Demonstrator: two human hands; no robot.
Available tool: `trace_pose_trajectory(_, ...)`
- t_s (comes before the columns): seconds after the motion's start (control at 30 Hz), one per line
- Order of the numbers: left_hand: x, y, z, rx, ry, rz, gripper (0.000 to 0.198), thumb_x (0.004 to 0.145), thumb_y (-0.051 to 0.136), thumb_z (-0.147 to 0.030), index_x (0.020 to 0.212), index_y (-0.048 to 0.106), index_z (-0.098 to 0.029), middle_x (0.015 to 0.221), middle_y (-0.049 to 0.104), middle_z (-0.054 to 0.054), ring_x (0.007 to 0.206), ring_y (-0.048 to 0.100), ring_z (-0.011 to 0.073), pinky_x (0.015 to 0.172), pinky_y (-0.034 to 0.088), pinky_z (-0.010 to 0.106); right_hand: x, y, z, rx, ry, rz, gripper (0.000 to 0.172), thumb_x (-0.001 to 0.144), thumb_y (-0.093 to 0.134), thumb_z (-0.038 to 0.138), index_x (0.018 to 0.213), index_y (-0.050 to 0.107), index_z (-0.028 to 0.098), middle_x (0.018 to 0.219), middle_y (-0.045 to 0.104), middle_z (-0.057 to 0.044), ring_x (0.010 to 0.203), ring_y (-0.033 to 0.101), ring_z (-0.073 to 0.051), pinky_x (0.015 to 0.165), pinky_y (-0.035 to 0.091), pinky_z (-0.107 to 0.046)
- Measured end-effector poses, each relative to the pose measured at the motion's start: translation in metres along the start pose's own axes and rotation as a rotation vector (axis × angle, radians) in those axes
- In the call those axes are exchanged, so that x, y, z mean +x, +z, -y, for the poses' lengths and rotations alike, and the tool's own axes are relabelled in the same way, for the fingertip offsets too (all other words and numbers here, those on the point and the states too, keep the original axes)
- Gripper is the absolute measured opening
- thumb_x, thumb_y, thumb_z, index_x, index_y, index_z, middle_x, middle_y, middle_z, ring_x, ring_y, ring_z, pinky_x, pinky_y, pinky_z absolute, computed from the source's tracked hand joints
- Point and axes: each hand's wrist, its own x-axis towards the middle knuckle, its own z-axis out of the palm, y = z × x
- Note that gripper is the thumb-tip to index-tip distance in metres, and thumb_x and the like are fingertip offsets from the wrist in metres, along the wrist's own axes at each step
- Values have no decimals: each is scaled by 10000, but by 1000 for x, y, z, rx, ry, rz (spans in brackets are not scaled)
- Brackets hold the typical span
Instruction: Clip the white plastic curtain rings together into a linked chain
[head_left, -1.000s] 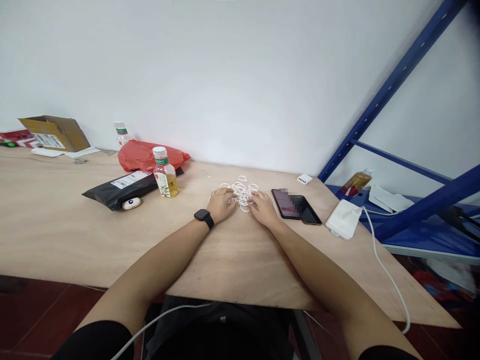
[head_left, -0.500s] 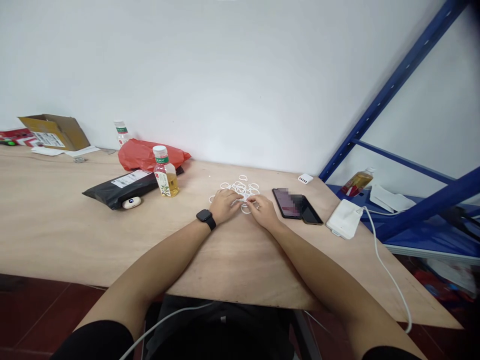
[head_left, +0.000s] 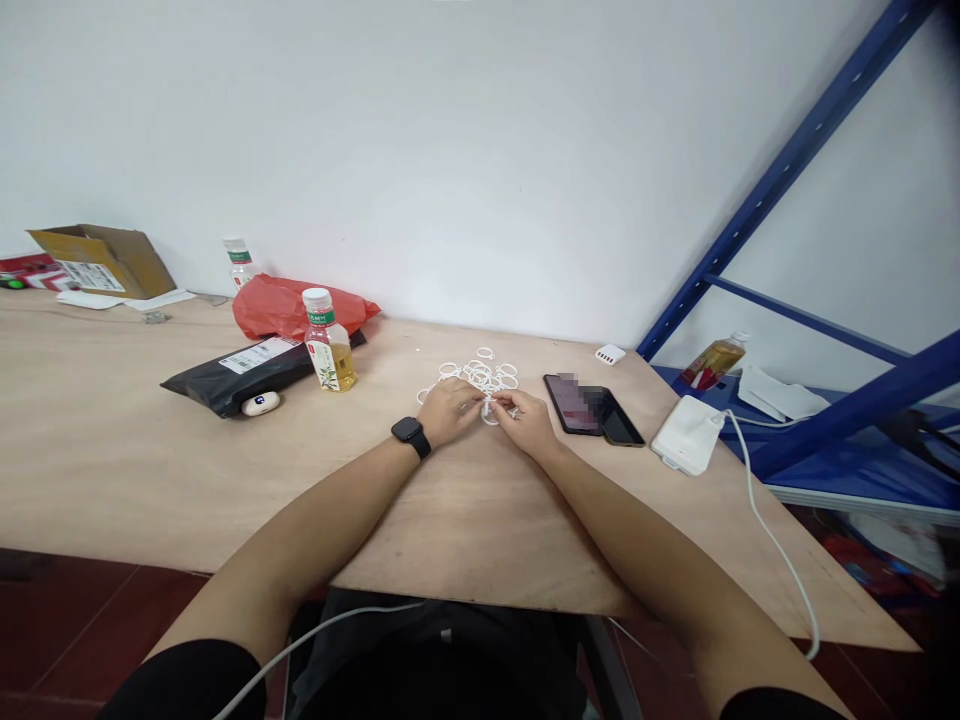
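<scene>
My left hand (head_left: 451, 411), with a black watch (head_left: 410, 432) on its wrist, and my right hand (head_left: 528, 424) meet over the table. Fingertips of both are pinched on a white plastic ring (head_left: 490, 420) that hangs between them; its upper part is partly covered by the fingers. Just beyond the hands lies a loose pile of several white rings (head_left: 480, 372), some overlapping. One single ring (head_left: 485, 353) sits at the far side of the pile, and another ring peeks out left of my left hand.
Two phones (head_left: 574, 405) lie right of my hands, near a white power bank (head_left: 686, 435) with a cable. A drink bottle (head_left: 330, 345), black parcel (head_left: 244, 372) and red bag (head_left: 281, 308) stand left. An open carton (head_left: 142, 265) is farther left. A blue rack (head_left: 780, 170) rises at right.
The ring between my fingertips now shows more plainly, tilted up below them. Both hands stay almost in place; the whole view has shifted slightly.
</scene>
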Motion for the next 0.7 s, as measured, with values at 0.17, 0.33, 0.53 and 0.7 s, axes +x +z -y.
trace_pose_trajectory(0.17,-1,-1,-2,-6,1,29,238,938,490,-294,958,708,-201,919,714,74,916,626,192,876,485,368,0,-2,2,-8,-18,25,177,850,555,303,874,710,220,845,740,-47,779,686,-199,765,543,-328)
trace_pose_trajectory(0.33,-2,-1,-2,-11,-2,63,243,928,494,-300,967,716,-210,923,711,76,922,626,198,872,490,371,-2,-3,1,-20,-33,41,163,851,553,286,872,700,217,826,731,-37,765,682,-190,748,537,-316)
trace_pose_trajectory(0.53,-1,-2,-3,-17,3,84,222,919,509,-297,928,711,-203,900,709,70,902,621,196,862,490,354,-3,-3,-1,0,-38,78,148,858,550,290,852,681,223,806,723,-32,750,669,-184,726,519,-300)
trace_pose_trajectory(0.7,0,-3,-2,-23,15,106,199,909,514,-258,908,703,-197,895,706,69,902,621,195,860,485,346,-3,-5,1,-4,-53,119,156,864,539,291,832,673,218,786,713,-24,729,651,-171,704,498,-281)
